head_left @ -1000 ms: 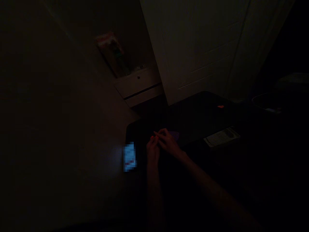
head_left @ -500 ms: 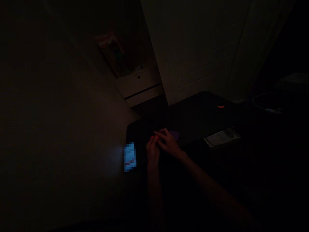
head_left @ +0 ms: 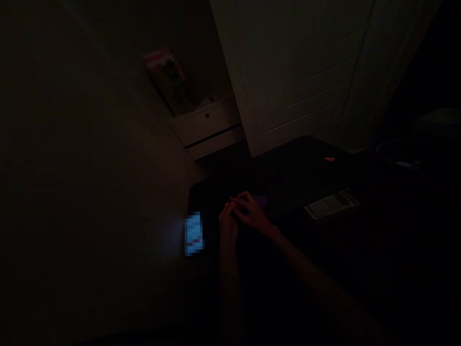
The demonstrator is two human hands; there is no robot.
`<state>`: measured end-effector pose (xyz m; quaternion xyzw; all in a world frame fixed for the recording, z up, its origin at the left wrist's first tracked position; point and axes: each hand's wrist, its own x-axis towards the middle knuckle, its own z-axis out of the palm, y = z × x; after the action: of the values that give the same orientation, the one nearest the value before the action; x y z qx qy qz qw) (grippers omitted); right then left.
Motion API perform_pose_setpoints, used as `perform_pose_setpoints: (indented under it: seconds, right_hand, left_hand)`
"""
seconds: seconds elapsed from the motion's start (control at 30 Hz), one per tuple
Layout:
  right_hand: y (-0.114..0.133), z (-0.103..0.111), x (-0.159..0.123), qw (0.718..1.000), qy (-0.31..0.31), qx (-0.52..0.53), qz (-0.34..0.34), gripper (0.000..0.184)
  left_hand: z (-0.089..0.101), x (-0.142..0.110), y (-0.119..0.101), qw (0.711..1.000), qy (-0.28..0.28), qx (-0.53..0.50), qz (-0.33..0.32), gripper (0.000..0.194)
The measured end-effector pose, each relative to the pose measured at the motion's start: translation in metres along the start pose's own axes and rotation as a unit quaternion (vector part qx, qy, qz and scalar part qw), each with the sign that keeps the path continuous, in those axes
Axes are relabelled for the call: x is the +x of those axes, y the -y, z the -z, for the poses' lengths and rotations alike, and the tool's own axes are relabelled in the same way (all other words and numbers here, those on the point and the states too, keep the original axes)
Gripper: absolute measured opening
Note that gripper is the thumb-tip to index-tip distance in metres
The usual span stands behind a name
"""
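Note:
The scene is very dark. My left hand (head_left: pixel 227 224) is closed around a small bright orange-red piece (head_left: pixel 234 204), whose kind I cannot make out. Over it my right hand (head_left: pixel 251 211) bends in from the right, its fingertips pressed to the same piece. Most of the piece is hidden by fingers. Just behind my right hand a flat purple item (head_left: pixel 261 202) lies on the dark table (head_left: pixel 288 166). Farther right on the table sits another small orange piece (head_left: pixel 329 159).
A lit screen (head_left: pixel 193 234), blurred into blocks, is at the table's left edge. A pale box or tray (head_left: pixel 331 205) shows by the near edge. Behind are a white drawer unit (head_left: pixel 212 125) and a pale panelled door (head_left: pixel 298 72). A round rim (head_left: pixel 387 144) stands at right.
Both hands stay in nearly the same place, with only slight finger movement around the orange-red piece. The picture is a little differently lit; other things have not moved.

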<state>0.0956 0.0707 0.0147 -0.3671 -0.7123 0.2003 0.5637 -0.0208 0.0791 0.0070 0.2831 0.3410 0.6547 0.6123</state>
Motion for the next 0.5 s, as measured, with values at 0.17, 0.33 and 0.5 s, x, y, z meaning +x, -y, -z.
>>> perform_pose_setpoints:
  seconds: [0.17,0.33,0.5]
  right_hand:
    - [-0.0024,0.0000,0.0007,0.999,-0.019,0.011,-0.024,0.027]
    - [-0.0045,-0.0015,0.0016,1.000,-0.024,0.008,-0.016,0.025]
    - [-0.0051,-0.0021,0.0010,0.999,-0.039,-0.003,0.002,0.016]
  left_hand:
    - [-0.0034,-0.0018,-0.0025,1.000,0.016,-0.014,0.015,0.017]
    - [-0.0056,-0.0045,-0.0027,1.000,-0.009,0.013,-0.003,0.018]
    - [-0.0056,-0.0044,-0.0026,1.000,0.001,-0.003,-0.001,0.018]
